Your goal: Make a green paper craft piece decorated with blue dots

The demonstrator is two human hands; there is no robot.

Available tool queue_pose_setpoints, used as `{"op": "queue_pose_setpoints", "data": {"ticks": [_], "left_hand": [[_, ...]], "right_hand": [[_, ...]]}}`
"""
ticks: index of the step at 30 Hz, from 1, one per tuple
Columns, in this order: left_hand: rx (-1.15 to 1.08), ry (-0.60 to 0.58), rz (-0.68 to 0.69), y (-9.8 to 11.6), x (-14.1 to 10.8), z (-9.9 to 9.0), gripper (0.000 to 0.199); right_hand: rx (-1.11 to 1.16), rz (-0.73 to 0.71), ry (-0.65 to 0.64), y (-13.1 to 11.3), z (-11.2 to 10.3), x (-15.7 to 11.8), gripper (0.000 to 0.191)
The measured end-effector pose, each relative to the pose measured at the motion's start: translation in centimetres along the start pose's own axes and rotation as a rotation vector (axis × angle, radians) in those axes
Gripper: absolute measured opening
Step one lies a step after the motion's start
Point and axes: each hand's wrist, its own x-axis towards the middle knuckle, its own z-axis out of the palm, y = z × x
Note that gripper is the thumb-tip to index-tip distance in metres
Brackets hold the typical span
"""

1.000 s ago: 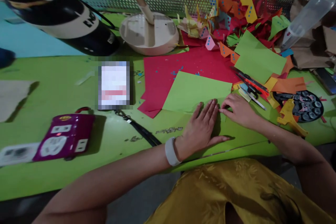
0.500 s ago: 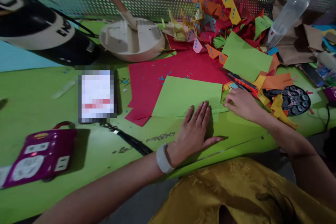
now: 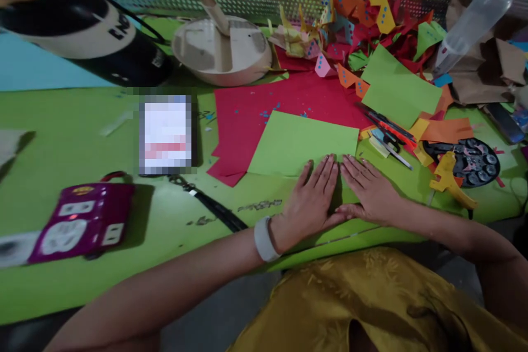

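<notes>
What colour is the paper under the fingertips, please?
The paper is light green, shown best in the head view.

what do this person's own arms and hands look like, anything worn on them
Both hands, left and right, are ungloved, and no sleeve shows on either forearm. A wide, plain pale grey band circles the left wrist; the right wrist shows none. Between the arms is a mustard-gold garment with a faint leaf-like pattern.

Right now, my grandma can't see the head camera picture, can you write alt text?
A person's left hand and right hand lie flat, side by side, at the near edge of a light green sheet. The sheet overlaps red paper on a green table, a heap of colourful cut paper beyond.
</notes>
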Motion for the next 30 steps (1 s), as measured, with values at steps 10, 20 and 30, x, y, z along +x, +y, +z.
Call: {"op": "queue_pose_setpoints", "data": {"ticks": [10, 20, 30], "left_hand": [[-0.047, -0.129, -0.035, 0.2, 0.5, -0.7, 0.099], [-0.056, -0.182, 0.001, -0.6, 0.5, -1.2, 0.103], [-0.031, -0.05, 0.02, -3.9, -3.2, -1.6, 0.105]], "right_hand": [[-0.009, -0.018, 0.052, 0.3, 0.3, -0.2, 0.078], [-0.11, -0.048, 0.073, 0.4, 0.6, -0.2, 0.079], [-0.083, 0.013, -0.022, 0.5, -0.4, -0.5, 0.084]]}}
